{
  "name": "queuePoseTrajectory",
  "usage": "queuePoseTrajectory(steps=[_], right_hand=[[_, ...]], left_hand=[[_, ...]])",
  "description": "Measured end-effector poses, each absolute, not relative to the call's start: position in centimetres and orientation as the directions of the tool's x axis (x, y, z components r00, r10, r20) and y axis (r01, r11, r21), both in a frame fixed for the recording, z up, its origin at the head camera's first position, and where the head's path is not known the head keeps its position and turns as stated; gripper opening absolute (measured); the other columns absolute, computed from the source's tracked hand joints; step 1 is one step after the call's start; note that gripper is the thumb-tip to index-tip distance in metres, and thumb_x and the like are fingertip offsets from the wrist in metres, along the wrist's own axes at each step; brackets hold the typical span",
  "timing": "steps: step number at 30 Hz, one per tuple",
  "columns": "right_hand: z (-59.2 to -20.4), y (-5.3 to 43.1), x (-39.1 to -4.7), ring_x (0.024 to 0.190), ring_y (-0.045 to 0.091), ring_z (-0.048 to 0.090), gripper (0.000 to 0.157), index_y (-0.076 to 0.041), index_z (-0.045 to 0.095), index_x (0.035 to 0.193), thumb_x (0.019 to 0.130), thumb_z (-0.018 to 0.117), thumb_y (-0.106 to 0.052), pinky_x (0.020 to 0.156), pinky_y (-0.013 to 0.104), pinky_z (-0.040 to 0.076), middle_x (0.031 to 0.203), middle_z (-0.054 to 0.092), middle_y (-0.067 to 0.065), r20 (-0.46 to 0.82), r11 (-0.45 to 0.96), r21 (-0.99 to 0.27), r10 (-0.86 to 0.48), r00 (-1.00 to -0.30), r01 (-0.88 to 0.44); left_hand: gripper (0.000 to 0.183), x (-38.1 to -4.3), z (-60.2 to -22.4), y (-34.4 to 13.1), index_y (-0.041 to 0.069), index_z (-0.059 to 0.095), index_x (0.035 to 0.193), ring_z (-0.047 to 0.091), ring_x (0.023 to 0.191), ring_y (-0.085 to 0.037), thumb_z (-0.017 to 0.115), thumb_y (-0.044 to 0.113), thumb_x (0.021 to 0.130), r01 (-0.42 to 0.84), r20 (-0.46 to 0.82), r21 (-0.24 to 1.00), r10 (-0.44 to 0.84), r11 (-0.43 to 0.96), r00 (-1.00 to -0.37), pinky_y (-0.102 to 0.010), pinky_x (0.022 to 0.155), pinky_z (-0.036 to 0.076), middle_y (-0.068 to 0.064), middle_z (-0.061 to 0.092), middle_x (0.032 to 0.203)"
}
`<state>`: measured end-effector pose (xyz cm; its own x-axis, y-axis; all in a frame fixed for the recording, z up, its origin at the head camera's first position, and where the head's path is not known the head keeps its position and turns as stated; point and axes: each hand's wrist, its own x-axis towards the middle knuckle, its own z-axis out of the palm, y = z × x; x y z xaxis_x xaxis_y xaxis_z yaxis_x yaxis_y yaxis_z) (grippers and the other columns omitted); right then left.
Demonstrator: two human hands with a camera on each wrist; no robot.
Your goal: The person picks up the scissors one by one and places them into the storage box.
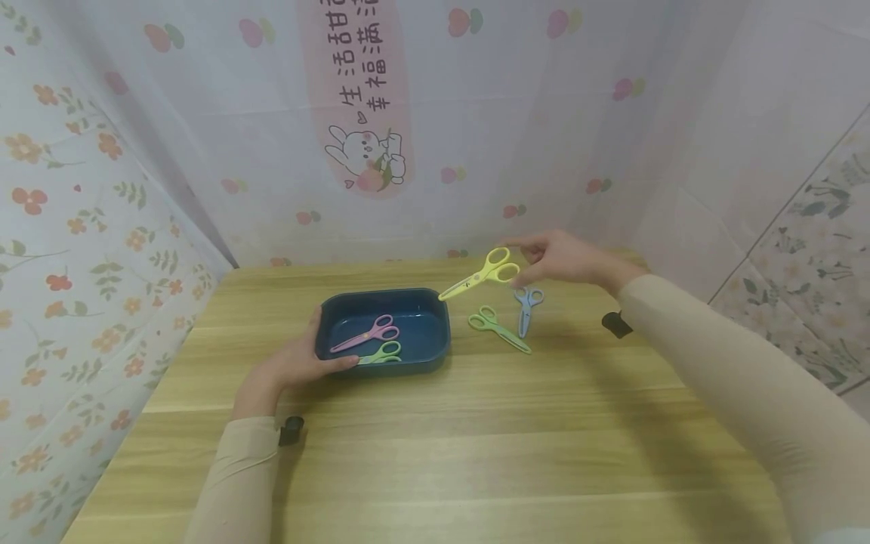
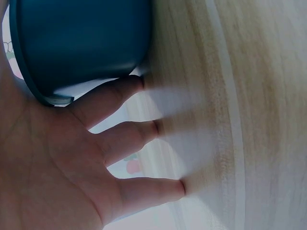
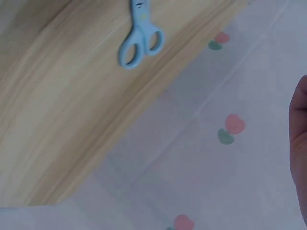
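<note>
My right hand [image 1: 559,258] pinches yellow scissors [image 1: 479,279] by the handle loops, above the table. Their blades point left, and the tip overlaps the right rim of a dark blue bin [image 1: 435,355] in the head view. At the bin's near left corner is my left hand [image 1: 295,363], its thumb along the front rim. In the left wrist view, the fingers [image 2: 153,190] are straight and spread, tips down at the table, one beside the bin wall. Pink scissors [image 1: 367,335] lie inside the bin, with light green scissors [image 1: 389,351] partly hidden by the front wall.
Right of the bin, green scissors [image 1: 498,329] and blue scissors [image 1: 526,311] lie on the wooden table [image 1: 476,453]. Printed curtains [image 1: 544,136] hang behind the table's back edge and at both sides.
</note>
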<state>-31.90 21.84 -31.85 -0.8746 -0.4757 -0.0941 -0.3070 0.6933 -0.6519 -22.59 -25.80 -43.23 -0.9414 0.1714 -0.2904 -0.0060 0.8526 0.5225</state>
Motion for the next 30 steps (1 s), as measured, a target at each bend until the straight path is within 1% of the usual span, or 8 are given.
queuePoseTrajectory(steps=[5,9,12,17,20,24,27,30], right_hand=[[-31.2,19.9,-31.9,0.065,0.015,0.029,0.082,-0.036,0.057,0.154,0.08,0.092,-0.045,0.065,0.034,0.034,0.069,0.031,-0.005,-0.079,0.713,-0.618,-0.475,-0.876,-0.331],[-30.9,18.0,-31.9,0.065,0.014,0.028,0.08,-0.035,0.06,0.151,0.079,0.092,-0.047,0.063,0.032,0.03,0.068,0.03,-0.006,-0.038,0.725,-0.575,-0.486,-0.873,-0.379],[-30.6,16.4,-31.9,0.066,0.015,0.03,0.079,-0.034,0.061,0.15,0.079,0.092,-0.046,0.064,0.031,0.03,0.069,0.033,-0.006,-0.023,0.716,-0.574,-0.498,-0.867,-0.397],[-30.4,13.5,-31.6,0.065,0.017,0.032,0.079,-0.026,0.062,0.151,0.079,0.091,-0.044,0.062,0.032,0.029,0.069,0.037,-0.002,-0.014,0.703,-0.574,-0.52,-0.854,-0.419],[-30.5,11.6,-31.4,0.076,0.014,0.047,0.079,-0.021,0.064,0.149,0.079,0.091,-0.045,0.071,0.03,0.04,0.084,0.059,-0.002,-0.002,0.713,-0.55,-0.523,-0.853,-0.435],[-30.8,8.9,-31.1,0.077,0.014,0.051,0.079,-0.017,0.064,0.148,0.08,0.089,-0.047,0.069,0.029,0.041,0.088,0.063,-0.001,-0.017,0.734,-0.52,-0.521,-0.854,-0.437],[-31.1,6.9,-30.9,0.061,0.016,0.039,0.077,-0.012,0.063,0.148,0.082,0.088,-0.044,0.057,0.03,0.029,0.07,0.047,0.001,-0.035,0.74,-0.507,-0.531,-0.847,-0.442],[-31.5,5.1,-30.7,0.057,0.012,0.04,0.076,-0.012,0.063,0.149,0.084,0.089,-0.042,0.054,0.027,0.031,0.071,0.048,-0.003,-0.037,0.75,-0.486,-0.531,-0.846,-0.449]], left_hand=[[0.143,-22.6,-43.2,-25.8,0.008,-0.019,0.169,0.04,0.151,-0.059,0.071,0.081,0.083,-0.01,-0.296,0.526,0.172,0.851,-0.939,-0.068,0.12,0.04,-0.038,0.021,0.171],[0.143,-22.6,-43.2,-25.8,0.008,-0.018,0.169,0.041,0.15,-0.059,0.07,0.082,0.083,-0.004,-0.292,0.513,0.17,0.858,-0.941,-0.067,0.12,0.041,-0.039,0.023,0.17],[0.143,-22.6,-43.2,-25.8,0.007,-0.017,0.169,0.042,0.149,-0.059,0.07,0.082,0.083,-0.002,-0.288,0.509,0.169,0.861,-0.943,-0.067,0.119,0.041,-0.039,0.024,0.169],[0.143,-22.6,-43.2,-25.8,0.007,-0.017,0.169,0.041,0.15,-0.059,0.071,0.08,0.083,-0.005,-0.289,0.52,0.171,0.854,-0.942,-0.067,0.12,0.041,-0.039,0.024,0.169],[0.143,-22.5,-43.2,-25.9,0.005,-0.017,0.168,0.041,0.15,-0.059,0.072,0.079,0.084,0.003,-0.283,0.52,0.176,0.854,-0.943,-0.067,0.12,0.04,-0.04,0.024,0.169],[0.143,-22.5,-43.2,-25.9,0.006,-0.018,0.168,0.041,0.15,-0.059,0.073,0.078,0.084,0.008,-0.276,0.529,0.181,0.849,-0.944,-0.066,0.121,0.04,-0.04,0.025,0.169],[0.143,-22.5,-43.1,-25.9,0.007,-0.019,0.168,0.042,0.149,-0.059,0.072,0.078,0.084,0.004,-0.28,0.531,0.18,0.847,-0.943,-0.066,0.121,0.04,-0.039,0.025,0.169],[0.143,-22.6,-43.1,-25.8,0.008,-0.02,0.168,0.041,0.15,-0.059,0.071,0.08,0.084,-0.002,-0.29,0.53,0.179,0.848,-0.94,-0.067,0.12,0.04,-0.039,0.024,0.169]])
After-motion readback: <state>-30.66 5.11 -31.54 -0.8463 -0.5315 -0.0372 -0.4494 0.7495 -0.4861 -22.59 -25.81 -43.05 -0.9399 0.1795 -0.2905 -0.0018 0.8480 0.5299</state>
